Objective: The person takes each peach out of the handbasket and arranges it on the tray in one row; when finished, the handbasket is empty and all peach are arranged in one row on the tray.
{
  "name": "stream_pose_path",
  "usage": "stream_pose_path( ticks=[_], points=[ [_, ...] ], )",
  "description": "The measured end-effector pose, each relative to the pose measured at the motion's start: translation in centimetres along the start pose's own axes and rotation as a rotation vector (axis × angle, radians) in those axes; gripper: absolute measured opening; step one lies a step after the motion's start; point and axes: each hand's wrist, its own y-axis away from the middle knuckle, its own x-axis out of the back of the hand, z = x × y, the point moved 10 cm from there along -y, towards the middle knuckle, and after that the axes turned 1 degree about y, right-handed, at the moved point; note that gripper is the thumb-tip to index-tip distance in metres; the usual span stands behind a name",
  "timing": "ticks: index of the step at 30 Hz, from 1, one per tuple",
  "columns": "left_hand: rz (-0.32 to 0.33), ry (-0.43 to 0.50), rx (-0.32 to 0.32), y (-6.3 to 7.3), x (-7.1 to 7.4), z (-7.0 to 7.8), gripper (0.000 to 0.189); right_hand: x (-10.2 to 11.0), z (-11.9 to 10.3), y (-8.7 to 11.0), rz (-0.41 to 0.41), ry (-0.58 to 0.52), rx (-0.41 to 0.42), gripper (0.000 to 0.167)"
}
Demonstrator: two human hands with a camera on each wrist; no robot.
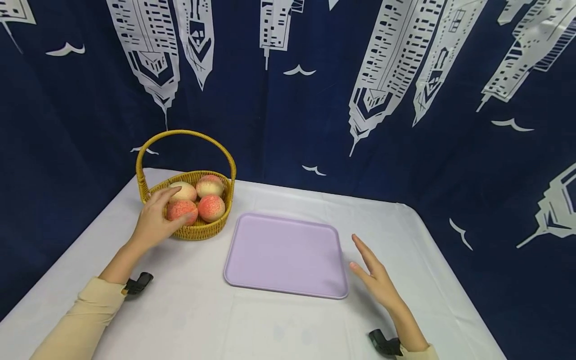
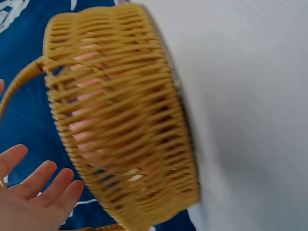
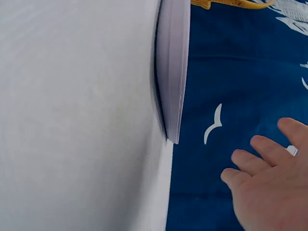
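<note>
Your left grip [image 1: 154, 219], spread, empty, at left rim of yellow oval wicker basket [image 1: 198, 233], round pink-and-cream peaches [image 1: 211, 208] inside; best cup one softly, right grip [image 1: 379, 282], also spread, empty, well right of basket.

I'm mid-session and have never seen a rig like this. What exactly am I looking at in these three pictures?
There's no machine: the left grip and right grip are a person's bare hands. The wide picture comes from a camera worn on the head, looking forward and down. The other two come from wrist cameras: the left one sees the side of the wicker basket, the right one the edge of the lilac tray.

Both stand on a white tablecloth, before a dark blue curtain. The basket contains four peach-like fruits.

The left grip is open at the basket, its fingers close to the fruits; contact is hard to tell. The right grip is open beside the tray. Neither is seen holding anything.
</note>
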Motion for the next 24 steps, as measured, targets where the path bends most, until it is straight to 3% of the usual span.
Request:
stream_pose_path(
  ticks=[3, 9, 24],
  points=[
    [-0.009, -0.031, 0.027, 0.1, -0.1, -1.1, 0.072, -0.1, 0.8, 0.1, -0.012, -0.022, -0.032, 0.061],
    [-0.011, -0.104, 0.006, 0.2, -0.4, -1.9, 0.064, -0.1, 2.4, 0.3, 0.019, -0.002, -0.072, 0.059],
    [-0.074, -0.159, 0.085, 0.4, -1.6, -4.0, 0.064, -1.5, 5.3, 0.9, 0.004, 0.079, -0.186, 0.051]
  ],
)
